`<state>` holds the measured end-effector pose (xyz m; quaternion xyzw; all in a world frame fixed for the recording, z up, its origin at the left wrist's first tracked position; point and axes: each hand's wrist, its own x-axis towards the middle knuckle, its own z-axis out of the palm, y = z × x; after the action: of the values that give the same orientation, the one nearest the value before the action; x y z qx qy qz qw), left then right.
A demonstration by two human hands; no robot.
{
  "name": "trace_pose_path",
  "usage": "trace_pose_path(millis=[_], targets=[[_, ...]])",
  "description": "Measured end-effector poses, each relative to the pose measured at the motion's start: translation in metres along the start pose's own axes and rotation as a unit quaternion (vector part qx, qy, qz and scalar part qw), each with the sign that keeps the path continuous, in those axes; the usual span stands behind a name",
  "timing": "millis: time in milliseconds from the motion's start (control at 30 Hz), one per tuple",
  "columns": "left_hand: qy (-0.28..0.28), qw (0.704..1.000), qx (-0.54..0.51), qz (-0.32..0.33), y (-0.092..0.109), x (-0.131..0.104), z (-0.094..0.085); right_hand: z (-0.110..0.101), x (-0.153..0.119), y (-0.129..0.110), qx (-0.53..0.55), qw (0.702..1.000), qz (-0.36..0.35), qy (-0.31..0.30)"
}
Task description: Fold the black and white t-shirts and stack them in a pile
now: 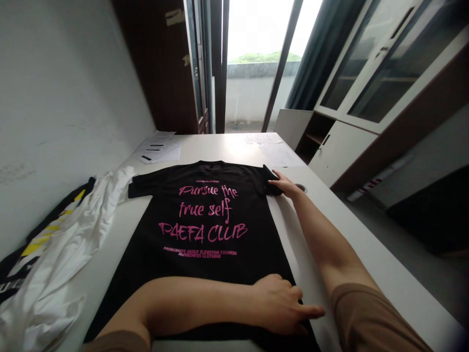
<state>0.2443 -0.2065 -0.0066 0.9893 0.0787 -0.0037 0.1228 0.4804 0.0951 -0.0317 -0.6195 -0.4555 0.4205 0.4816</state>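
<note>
A black T-shirt (205, 266) with pink lettering lies spread flat, its collar pointing away from me. My right hand (284, 184) has its fingers and thumb closed on the right-hand sleeve, which is bent up a little at its cuff. Crossing over the lower part of the shirt, my left forearm brings my left hand (280, 304) to the shirt's right edge near the hem. One finger of that hand sticks out past the edge; the others curl down at the cloth, and their tips are partly hidden.
The shirt lies on a white table (370, 264). Along the left wall are a crumpled white garment (69, 259) and a black and yellow one (40, 234). Papers (161, 148) lie at the table's far left, with more sheets (274, 149) at the far right. White cabinets (340, 146) stand beyond the right side.
</note>
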Motion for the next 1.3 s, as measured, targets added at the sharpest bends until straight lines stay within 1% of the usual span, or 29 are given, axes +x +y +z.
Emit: trace_pose_path(millis=[67, 133, 167, 200, 267, 367, 433, 467, 567, 633, 733, 800, 900, 1033, 1100, 1167, 1233, 1300], targets=[[-0.04, 0.998, -0.018, 0.037, 0.004, 0.015, 0.003, -0.002, 0.007, -0.001, 0.057, 0.998, 0.012, -0.031], [-0.049, 0.994, -0.03, 0.09, 0.007, 0.019, 0.003, -0.004, 0.013, -0.003, 0.119, 0.991, 0.022, -0.059], [-0.041, 0.993, -0.027, 0.11, 0.008, 0.018, 0.002, -0.003, 0.015, -0.005, 0.144, 0.987, 0.021, -0.063], [-0.026, 0.992, -0.017, 0.121, 0.008, 0.014, 0.001, -0.002, 0.017, -0.007, 0.165, 0.984, 0.017, -0.058], [0.019, 0.993, 0.01, 0.12, 0.005, 0.002, -0.005, 0.005, 0.02, -0.012, 0.187, 0.982, 0.008, -0.029], [0.082, 0.987, 0.025, 0.134, -0.003, -0.021, -0.019, 0.024, 0.027, -0.024, 0.185, 0.983, -0.007, 0.014], [0.092, 0.987, 0.008, 0.131, -0.01, -0.037, -0.029, 0.041, 0.033, -0.034, 0.165, 0.986, -0.016, 0.013], [0.092, 0.989, -0.005, 0.114, -0.014, -0.046, -0.034, 0.05, 0.037, -0.039, 0.15, 0.988, -0.022, 0.007], [0.082, 0.996, -0.036, 0.025, -0.027, -0.076, -0.046, 0.079, 0.047, -0.054, 0.103, 0.993, -0.055, -0.004], [0.063, 0.998, -0.028, -0.014, -0.036, -0.097, -0.048, 0.1, 0.052, -0.063, 0.075, 0.993, -0.09, -0.001], [0.039, 0.999, -0.006, -0.033, -0.041, -0.123, -0.043, 0.134, 0.055, -0.075, 0.04, 0.991, -0.129, -0.009], [0.041, 0.998, -0.024, -0.043, -0.038, -0.136, -0.04, 0.158, 0.054, -0.081, 0.019, 0.99, -0.14, -0.019], [0.068, 0.99, -0.104, -0.068, -0.027, -0.157, -0.043, 0.193, 0.05, -0.087, -0.002, 0.988, -0.155, -0.025], [0.108, 0.957, -0.237, -0.126, -0.017, -0.193, -0.055, 0.237, 0.045, -0.089, -0.025, 0.984, -0.175, -0.024], [0.1, 0.95, -0.265, -0.133, -0.016, -0.21, -0.057, 0.257, 0.041, -0.087, -0.031, 0.984, -0.172, -0.028], [0.078, 0.951, -0.273, -0.124, -0.015, -0.225, -0.053, 0.277, 0.035, -0.084, -0.028, 0.984, -0.169, -0.047], [0.058, 0.952, -0.282, -0.106, -0.013, -0.236, -0.047, 0.294, 0.029, -0.08, -0.022, 0.982, -0.167, -0.086], [0.055, 0.947, -0.297, -0.104, -0.013, -0.245, -0.043, 0.308, 0.022, -0.075, -0.033, 0.978, -0.166, -0.126]])
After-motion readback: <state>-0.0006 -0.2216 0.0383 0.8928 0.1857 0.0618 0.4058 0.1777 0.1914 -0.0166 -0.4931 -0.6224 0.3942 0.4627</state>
